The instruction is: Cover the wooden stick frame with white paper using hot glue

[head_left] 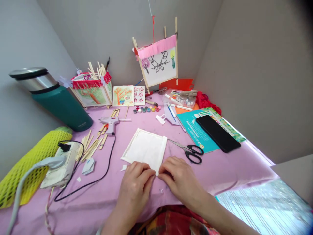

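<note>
White sheet (144, 148) with a folded-over border, lying flat on the lilac-covered desk (227, 173), right in front of the person. Looks like paper, though it could be thin cloth; can't really tell from up here. Either way I'd guess it's very light, soft and easy to crease or tear, and it might slide around on that cloth. Best to hold it by the doubled border, not the thin middle.

The left hand (134, 192) and right hand (179, 179) are both curled over the near edge, with their fingertips meeting around the corner. Can't tell if they're really pinching it or just pressing it down, since the fingers cover that bit.

Just right of the sheet are black-handled scissors (192, 151), and a glue gun (110, 123) lies beyond it to the left, near loose wooden sticks (91, 145). The cord runs toward a power strip (61, 163), but I can't tell if the gun is plugged in or hot. Whatever's under the sheet is hidden too.
</note>
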The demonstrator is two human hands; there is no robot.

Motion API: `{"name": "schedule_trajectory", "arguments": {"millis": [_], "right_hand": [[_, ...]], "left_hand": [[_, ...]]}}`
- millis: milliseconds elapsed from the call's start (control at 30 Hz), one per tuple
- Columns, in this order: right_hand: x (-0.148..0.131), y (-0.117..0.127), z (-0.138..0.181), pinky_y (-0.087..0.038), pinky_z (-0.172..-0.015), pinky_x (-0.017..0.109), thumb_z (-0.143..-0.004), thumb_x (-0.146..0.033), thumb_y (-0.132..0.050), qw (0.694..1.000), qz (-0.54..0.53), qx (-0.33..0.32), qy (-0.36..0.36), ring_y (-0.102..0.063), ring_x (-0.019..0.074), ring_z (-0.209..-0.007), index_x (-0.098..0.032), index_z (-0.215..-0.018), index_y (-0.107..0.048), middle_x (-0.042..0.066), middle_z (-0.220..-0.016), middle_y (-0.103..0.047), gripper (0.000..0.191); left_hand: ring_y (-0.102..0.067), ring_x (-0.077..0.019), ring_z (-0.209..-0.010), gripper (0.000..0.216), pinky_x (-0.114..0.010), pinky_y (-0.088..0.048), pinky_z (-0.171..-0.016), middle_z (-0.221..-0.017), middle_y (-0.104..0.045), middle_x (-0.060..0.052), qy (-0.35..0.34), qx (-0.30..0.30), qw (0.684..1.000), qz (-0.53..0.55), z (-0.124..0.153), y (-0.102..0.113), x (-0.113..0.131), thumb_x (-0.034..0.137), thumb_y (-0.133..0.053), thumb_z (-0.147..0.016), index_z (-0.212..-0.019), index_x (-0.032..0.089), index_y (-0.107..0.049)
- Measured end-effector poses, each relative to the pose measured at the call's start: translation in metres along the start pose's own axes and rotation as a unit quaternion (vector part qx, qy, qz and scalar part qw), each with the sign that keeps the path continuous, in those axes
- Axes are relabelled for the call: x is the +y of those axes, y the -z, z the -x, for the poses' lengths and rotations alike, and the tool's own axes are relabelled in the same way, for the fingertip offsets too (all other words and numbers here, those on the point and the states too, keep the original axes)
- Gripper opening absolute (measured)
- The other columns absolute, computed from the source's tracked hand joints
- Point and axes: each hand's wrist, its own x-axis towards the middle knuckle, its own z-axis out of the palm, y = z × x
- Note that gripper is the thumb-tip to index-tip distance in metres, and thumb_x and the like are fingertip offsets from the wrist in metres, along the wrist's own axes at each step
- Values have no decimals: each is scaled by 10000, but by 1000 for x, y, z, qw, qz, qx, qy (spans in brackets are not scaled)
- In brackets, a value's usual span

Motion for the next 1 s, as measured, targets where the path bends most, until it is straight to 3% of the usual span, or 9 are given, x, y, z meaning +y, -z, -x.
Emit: {"name": "schedule_trajectory", "arguments": {"millis": [267, 467, 533, 633, 767, 867, 1000], "right_hand": [[-15, 18, -23, -300, -588, 268, -775, -168, -621, 991, 54, -99, -70, -582, 143, -658, -208, -709, -618, -22, -690, -657, 77], [-28, 30, -48, -240, -495, 275, -702, -106, -604, 968, 159, -192, -22, -637, 202, -629, -198, -672, -653, 48, -670, -707, 109], [-26, 32, -52, -251, -488, 265, -684, -90, -613, 967, 147, -208, -18, -629, 199, -618, -195, -647, -650, 46, -649, -699, 117], [-13, 33, -50, -321, -515, 235, -741, -122, -610, 984, 15, -174, -20, -601, 156, -618, -200, -689, -637, -2, -644, -672, 97], [9, 30, -32, -422, -647, 222, -870, -143, -535, 988, -136, -75, -7, -595, 121, -713, -191, -833, -630, -14, -765, -656, 112], [17, 23, -15, -432, -725, 242, -908, -175, -532, 991, -94, -42, 88, -585, 133, -809, -194, -921, -662, 25, -894, -630, 132], [18, 10, -2, -408, -666, 243, -946, -196, -487, 986, 15, -20, 167, -548, 131, -756, -198, -942, -673, 36, -872, -602, 186]], "left_hand": [[-494, -183, -797, 162, -349, -390, -686, -844, -588, -48, 19, -13, 1000, 19, -4, 1, 1, 71, -518, -873, -875, 173, -644], [-508, -184, -787, 178, -347, -398, -669, -837, -595, -55, 18, -12, 1000, 19, -4, 1, 1, 80, -501, -879, -881, 174, -651], [-512, -187, -786, 181, -347, -404, -665, -836, -596, -58, 20, -7, 1000, 16, -5, 1, 1, 87, -498, -881, -880, 179, -653], [-517, -190, -794, 178, -348, -415, -674, -838, -595, -57, 23, -4, 1000, 17, -4, 1, 2, 96, -501, -882, -889, 188, -654], [-523, -195, -830, 172, -357, -427, -717, -871, -596, -58, 31, -11, 999, 20, -2, 2, 2, 88, -503, -881, -921, 191, -635], [-522, -198, -841, 157, -359, -429, -722, -886, -597, -62, 34, -8, 999, 20, -1, 2, 1, 86, -498, -882, -929, 183, -612], [-518, -192, -824, 153, -356, -420, -712, -871, -590, -57, 25, -11, 1000, 11, -1, 2, 2, 92, -500, -887, -900, 187, -619]]}}
